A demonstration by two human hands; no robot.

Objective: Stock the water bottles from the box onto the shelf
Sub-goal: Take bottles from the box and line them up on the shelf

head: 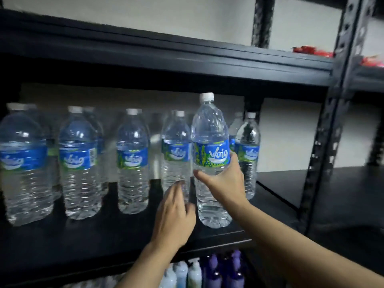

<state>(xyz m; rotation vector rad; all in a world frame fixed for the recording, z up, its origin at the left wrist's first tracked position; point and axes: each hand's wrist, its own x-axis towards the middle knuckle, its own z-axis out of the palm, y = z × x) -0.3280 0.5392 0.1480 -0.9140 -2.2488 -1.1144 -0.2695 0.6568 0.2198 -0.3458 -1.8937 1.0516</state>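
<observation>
My right hand (225, 179) grips a clear water bottle (211, 129) with a blue label around its middle; the bottle stands upright near the front edge of the black shelf (104, 235). My left hand (176, 213) reaches with straight fingers toward the base of a bottle (176, 150) just behind and to the left. Several more blue-labelled water bottles (81, 163) stand in a row along the shelf, and one (248, 152) stands behind my right hand. The box is out of sight.
A black shelf board (187, 57) hangs close above the bottle caps. A perforated black upright (330, 129) bounds the shelf on the right. Red packets (311, 51) lie on the upper shelf. White and purple bottles (207, 273) fill the shelf below.
</observation>
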